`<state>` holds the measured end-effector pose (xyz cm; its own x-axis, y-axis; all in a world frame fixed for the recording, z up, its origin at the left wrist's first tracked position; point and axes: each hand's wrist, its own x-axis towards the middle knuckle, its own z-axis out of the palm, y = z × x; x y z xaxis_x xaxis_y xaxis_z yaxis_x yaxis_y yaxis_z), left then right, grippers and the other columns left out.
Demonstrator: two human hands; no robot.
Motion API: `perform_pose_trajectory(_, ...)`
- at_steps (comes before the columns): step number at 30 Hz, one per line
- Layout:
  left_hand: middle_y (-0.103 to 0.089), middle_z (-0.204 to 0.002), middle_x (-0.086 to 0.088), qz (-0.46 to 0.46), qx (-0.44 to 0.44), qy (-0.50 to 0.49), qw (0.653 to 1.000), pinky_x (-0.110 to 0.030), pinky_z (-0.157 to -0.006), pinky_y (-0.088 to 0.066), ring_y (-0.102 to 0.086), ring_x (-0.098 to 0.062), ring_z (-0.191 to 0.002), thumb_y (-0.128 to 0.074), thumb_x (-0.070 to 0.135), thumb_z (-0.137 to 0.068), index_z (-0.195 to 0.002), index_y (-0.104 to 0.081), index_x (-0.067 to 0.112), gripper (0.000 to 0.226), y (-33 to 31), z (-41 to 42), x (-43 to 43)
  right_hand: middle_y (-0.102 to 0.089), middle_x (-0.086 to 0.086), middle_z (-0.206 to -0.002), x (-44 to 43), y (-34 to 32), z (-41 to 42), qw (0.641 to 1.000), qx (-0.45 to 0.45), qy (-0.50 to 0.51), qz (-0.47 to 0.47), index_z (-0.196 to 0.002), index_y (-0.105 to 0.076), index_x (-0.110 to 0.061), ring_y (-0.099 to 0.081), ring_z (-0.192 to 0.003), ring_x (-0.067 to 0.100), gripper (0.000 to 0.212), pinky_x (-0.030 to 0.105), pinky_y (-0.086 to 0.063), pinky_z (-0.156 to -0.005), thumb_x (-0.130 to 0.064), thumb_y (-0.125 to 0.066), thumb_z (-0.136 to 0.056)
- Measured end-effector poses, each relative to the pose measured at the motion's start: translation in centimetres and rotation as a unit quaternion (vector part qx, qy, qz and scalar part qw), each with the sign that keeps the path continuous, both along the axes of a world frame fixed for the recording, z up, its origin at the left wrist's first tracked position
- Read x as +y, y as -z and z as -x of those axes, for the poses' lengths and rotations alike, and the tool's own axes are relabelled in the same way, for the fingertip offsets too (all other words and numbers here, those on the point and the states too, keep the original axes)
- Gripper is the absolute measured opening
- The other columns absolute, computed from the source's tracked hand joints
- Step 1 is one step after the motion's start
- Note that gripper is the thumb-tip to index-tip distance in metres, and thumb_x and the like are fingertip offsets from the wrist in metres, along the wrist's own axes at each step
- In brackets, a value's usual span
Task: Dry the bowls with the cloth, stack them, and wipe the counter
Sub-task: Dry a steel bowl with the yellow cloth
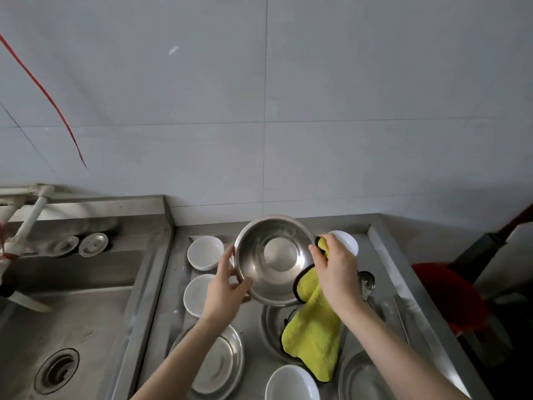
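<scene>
The steel bowl (274, 258) is held in the air above the desk (176, 272), tipped so its open mouth faces me. I judge the tilt is there to keep the inside in sight and in reach. My left hand (227, 290) has a curled grip on the bowl's lower left rim, thumb over the edge and fingers behind, steadying it. My right hand (337, 267) has its grip closed on the yellow cloth (314, 339), pinching a fold over the bowl's right rim, so the edge looks like the part being dried.

The rest of the cloth hangs loose below that hand, in front of a second steel bowl (272, 321) resting on the desk. I cannot tell whether they touch.

4 white bowls stand around, none stacked:
- far-left white bowl (205, 252)
- mid-left white bowl (197, 294)
- back white bowl (347, 241), behind my right hand
- near white bowl (291, 382)

I judge the task is early. Steel plates (222, 362) lie beneath my left forearm, and a ladle (365, 281) lies to the right. The sink (72, 298) is further left.
</scene>
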<state>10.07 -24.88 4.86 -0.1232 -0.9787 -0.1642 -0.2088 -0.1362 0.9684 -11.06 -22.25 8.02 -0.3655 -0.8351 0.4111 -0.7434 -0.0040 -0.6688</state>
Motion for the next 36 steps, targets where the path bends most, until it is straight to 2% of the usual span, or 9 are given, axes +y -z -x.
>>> perform_pose_trajectory(2,-0.061,-0.101,-0.010,-0.015,0.035,-0.018,0.999,-0.035,-0.060,-0.060,-0.070,-0.016,-0.068,-0.064,-0.006,-0.087,-0.124,-0.037,0.059,0.079,0.6,1.0,-0.2,-0.055,-0.008,-0.071,-0.1,0.4,0.5,1.000,-0.010,0.006,-0.013,-0.092,-0.057,-0.013,-0.052,-0.062,0.008,0.010,0.024,-0.041,-0.057,-0.023,-0.060,-0.092)
perform_pose_trajectory(5,-0.061,-0.096,-0.015,-0.019,0.019,-0.029,0.999,-0.038,-0.055,-0.060,-0.071,-0.028,-0.072,-0.063,-0.008,-0.086,-0.124,-0.040,0.061,0.081,1.4,2.3,-1.0,-0.050,-0.011,-0.065,0.0,1.2,1.8,0.999,-0.015,0.003,-0.029,-0.090,-0.056,-0.016,-0.045,-0.054,0.003,0.010,0.015,-0.033,-0.053,-0.025,-0.060,-0.092)
perform_pose_trajectory(7,-0.061,-0.093,-0.017,-0.035,-0.003,-0.028,0.999,-0.040,-0.054,-0.060,-0.070,-0.031,-0.070,-0.061,-0.008,-0.084,-0.129,-0.044,0.057,0.081,2.2,3.0,-2.0,-0.050,-0.008,-0.072,0.1,1.7,2.7,1.000,0.001,0.019,-0.021,-0.092,-0.059,-0.013,-0.043,-0.058,0.000,0.013,0.010,-0.031,-0.054,-0.026,-0.061,-0.091)
perform_pose_trajectory(9,-0.063,-0.089,-0.016,-0.049,-0.032,-0.026,0.998,-0.042,-0.053,-0.060,-0.070,-0.028,-0.063,-0.060,-0.003,-0.081,-0.131,-0.045,0.055,0.078,3.3,3.6,-3.2,-0.053,-0.002,-0.084,0.2,2.0,3.4,0.999,0.015,0.046,-0.009,-0.095,-0.062,-0.009,-0.046,-0.065,0.007,0.015,0.006,-0.034,-0.060,-0.024,-0.062,-0.091)
perform_pose_trajectory(13,-0.071,-0.087,-0.002,-0.076,-0.074,-0.020,0.994,-0.044,-0.062,-0.061,-0.071,-0.023,-0.074,-0.065,0.014,-0.078,-0.132,-0.045,0.054,0.070,5.4,5.2,-5.4,-0.054,0.002,-0.092,-0.3,2.7,4.9,0.999,0.013,0.048,-0.023,-0.099,-0.062,-0.008,-0.051,-0.076,0.015,0.018,0.007,-0.035,-0.066,-0.024,-0.060,-0.091)
perform_pose_trajectory(17,-0.070,-0.092,-0.007,-0.118,-0.070,-0.017,0.990,-0.041,-0.059,-0.062,-0.072,-0.023,-0.070,-0.062,0.006,-0.080,-0.139,-0.044,0.042,0.072,7.2,7.5,-7.1,-0.054,0.004,-0.096,-1.0,3.5,5.9,0.998,0.009,0.039,-0.053,-0.105,-0.061,-0.008,-0.050,-0.078,0.011,0.020,0.006,-0.035,-0.064,-0.023,-0.057,-0.093)
perform_pose_trajectory(21,-0.069,-0.100,-0.006,-0.143,-0.073,-0.029,0.987,-0.044,-0.068,-0.062,-0.071,-0.026,-0.081,-0.064,0.003,-0.080,-0.143,-0.041,0.037,0.075,9.4,9.5,-8.8,-0.050,0.001,-0.106,-1.1,4.6,7.1,0.994,-0.023,0.020,-0.102,-0.115,-0.056,-0.013,-0.049,-0.084,0.009,0.021,0.012,-0.040,-0.067,-0.015,-0.050,-0.095)
perform_pose_trajectory(30,-0.069,-0.092,-0.001,-0.155,-0.085,-0.042,0.983,-0.042,-0.064,-0.062,-0.070,-0.026,-0.082,-0.067,0.008,-0.081,-0.115,-0.050,0.045,0.053,13.0,12.7,-12.6,-0.050,-0.006,-0.098,-2.7,6.9,9.1,0.991,-0.060,0.020,-0.116,-0.109,-0.057,-0.018,-0.048,-0.087,-0.005,0.020,0.006,-0.036,-0.070,-0.007,-0.047,-0.095)
perform_pose_trajectory(36,-0.069,-0.103,0.002,-0.155,-0.129,-0.031,0.979,-0.049,-0.077,-0.060,-0.067,-0.026,-0.097,-0.072,0.018,-0.076,-0.132,-0.049,0.038,0.064,15.9,13.4,-14.1,-0.054,-0.004,-0.102,-4.1,8.7,9.7,0.991,-0.071,0.020,-0.111,-0.111,-0.058,-0.014,-0.050,-0.087,-0.005,0.024,0.004,-0.038,-0.073,-0.017,-0.043,-0.094)
